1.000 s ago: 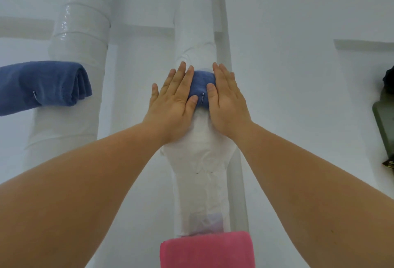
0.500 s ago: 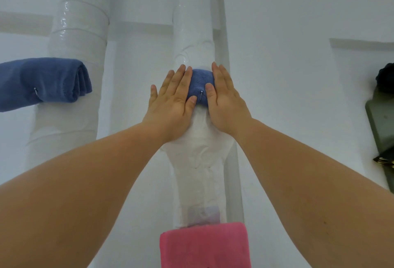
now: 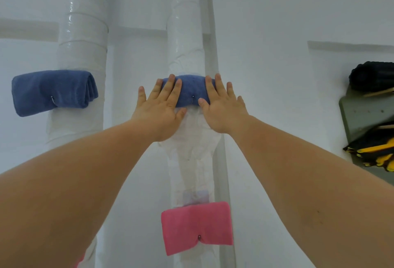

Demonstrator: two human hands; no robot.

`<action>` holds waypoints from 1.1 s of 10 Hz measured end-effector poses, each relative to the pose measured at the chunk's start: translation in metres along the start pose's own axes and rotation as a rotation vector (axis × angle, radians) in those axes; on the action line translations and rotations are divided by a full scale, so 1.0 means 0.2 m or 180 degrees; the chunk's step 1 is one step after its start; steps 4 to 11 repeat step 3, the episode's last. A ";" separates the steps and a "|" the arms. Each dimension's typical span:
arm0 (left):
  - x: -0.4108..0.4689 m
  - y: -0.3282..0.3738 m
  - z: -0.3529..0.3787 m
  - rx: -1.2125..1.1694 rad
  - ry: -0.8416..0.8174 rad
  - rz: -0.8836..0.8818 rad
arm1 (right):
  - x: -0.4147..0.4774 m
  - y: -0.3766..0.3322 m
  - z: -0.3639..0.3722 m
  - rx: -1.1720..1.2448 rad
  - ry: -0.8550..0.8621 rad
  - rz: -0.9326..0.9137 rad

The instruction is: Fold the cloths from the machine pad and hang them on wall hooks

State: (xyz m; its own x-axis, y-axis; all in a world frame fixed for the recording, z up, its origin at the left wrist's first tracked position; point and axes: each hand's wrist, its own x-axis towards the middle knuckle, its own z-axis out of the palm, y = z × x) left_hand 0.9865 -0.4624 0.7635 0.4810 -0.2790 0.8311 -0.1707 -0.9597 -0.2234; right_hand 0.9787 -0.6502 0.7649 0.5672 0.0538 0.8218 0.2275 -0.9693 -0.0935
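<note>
A folded blue cloth (image 3: 190, 91) hangs on a small metal hook (image 3: 193, 98) on the middle white wrapped pipe (image 3: 185, 50). My left hand (image 3: 161, 109) lies flat on the cloth's left end, fingers spread and extended. My right hand (image 3: 221, 105) lies flat on its right end in the same way. Neither hand grips the cloth. A second folded blue cloth (image 3: 53, 91) hangs on a hook on the left pipe (image 3: 83, 33). Lower on the middle pipe hangs a folded pink cloth (image 3: 197, 226) on its own hook.
The wall behind is white. At the right edge a grey-green panel (image 3: 362, 116) carries a black bundle (image 3: 372, 75) and black-and-yellow gloves (image 3: 375, 154). A bit of pink shows at the bottom left by my left forearm.
Both hands have slid apart along the blue cloth, so more of it and its hook show between them. The view has shifted, showing more of the pink cloth below.
</note>
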 end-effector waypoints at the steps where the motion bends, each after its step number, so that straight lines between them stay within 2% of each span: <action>1: -0.05 -0.01 -0.06 0.0149 -0.0078 -0.0028 | -0.07 0.00 -0.03 -0.0083 -0.0125 0.0020; 3: -0.23 -0.02 -0.15 0.0326 -0.0236 0.0009 | -0.24 -0.06 -0.12 0.0060 -0.0225 -0.0094; 11: -0.23 -0.02 -0.15 0.0326 -0.0236 0.0009 | -0.24 -0.06 -0.12 0.0060 -0.0225 -0.0094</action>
